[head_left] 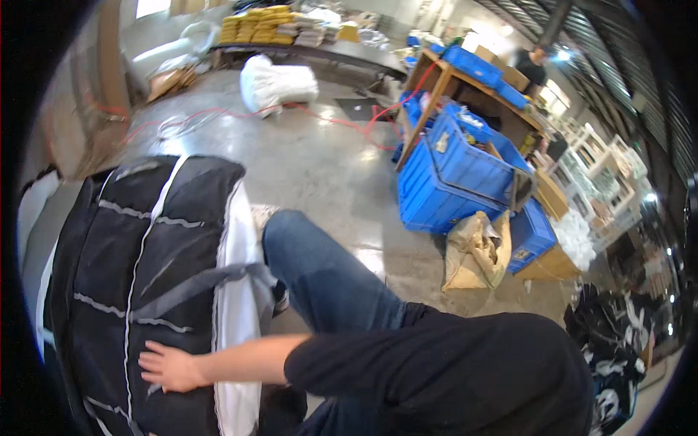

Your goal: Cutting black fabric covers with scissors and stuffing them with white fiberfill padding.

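Note:
A large, bulky black fabric bag (pixel 174 254) with white piping, grey stitched strips and a white side panel fills the left of the view. My right hand (pixel 173 367) lies flat on its black top, near the long white line, with the fingers spread and nothing held. A loose grey strap (pixel 193 283) crosses the bag toward its white side (pixel 240 320). My bent knee in jeans (pixel 320 269) is beside the bag. No clear part of my left hand shows.
Blue plastic crates (pixel 443 185) are stacked beside a wooden shelf (pixel 422 102), with a torn tan sack (pixel 476 251) before them. A white bundle (pixel 276 83) and a red hose (pixel 327 120) lie on the floor. Behind is a table with yellow packs (pixel 254 27). Another person (pixel 533 69) stands far right.

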Available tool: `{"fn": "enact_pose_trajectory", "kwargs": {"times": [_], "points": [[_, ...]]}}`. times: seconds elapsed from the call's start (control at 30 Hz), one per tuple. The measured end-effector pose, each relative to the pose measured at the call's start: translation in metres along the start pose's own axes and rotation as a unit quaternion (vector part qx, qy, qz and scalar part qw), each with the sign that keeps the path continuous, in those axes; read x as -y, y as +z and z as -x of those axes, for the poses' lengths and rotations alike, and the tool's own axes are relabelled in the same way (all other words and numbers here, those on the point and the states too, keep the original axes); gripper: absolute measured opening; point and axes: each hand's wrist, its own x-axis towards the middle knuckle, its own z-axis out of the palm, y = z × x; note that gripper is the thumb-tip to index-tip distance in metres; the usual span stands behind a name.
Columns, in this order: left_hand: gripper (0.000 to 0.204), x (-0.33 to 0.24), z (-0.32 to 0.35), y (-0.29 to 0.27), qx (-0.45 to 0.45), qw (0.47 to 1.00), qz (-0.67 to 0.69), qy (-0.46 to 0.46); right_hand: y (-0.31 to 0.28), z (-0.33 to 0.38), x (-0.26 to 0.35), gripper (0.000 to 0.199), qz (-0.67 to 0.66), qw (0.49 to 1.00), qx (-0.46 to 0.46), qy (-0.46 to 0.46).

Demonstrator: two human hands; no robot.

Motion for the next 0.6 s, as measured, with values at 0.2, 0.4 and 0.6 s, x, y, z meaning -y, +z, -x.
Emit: {"fn": "enact_pose_trajectory", "kwargs": {"times": [0.2, 0.4, 0.6], "points": [[0.036, 0.188, -0.061, -0.003, 0.087, 0.962, -0.174, 0.193, -0.036, -0.080, 0.070, 0.043, -0.085, 0.986, 0.141, -0.010], [0.040, 0.026, -0.023, 0.028, 0.062, 0.998, -0.001, -0.015, 0.002, -0.059, 0.045, 0.053, -0.059, 0.998, -0.023, -0.012], [0.043, 0.039, -0.001, -0.006, 0.035, 0.988, -0.016, -0.147, 0.037, -0.063, 0.074, 0.039, -0.002, 0.998, 0.029, -0.050]]}}
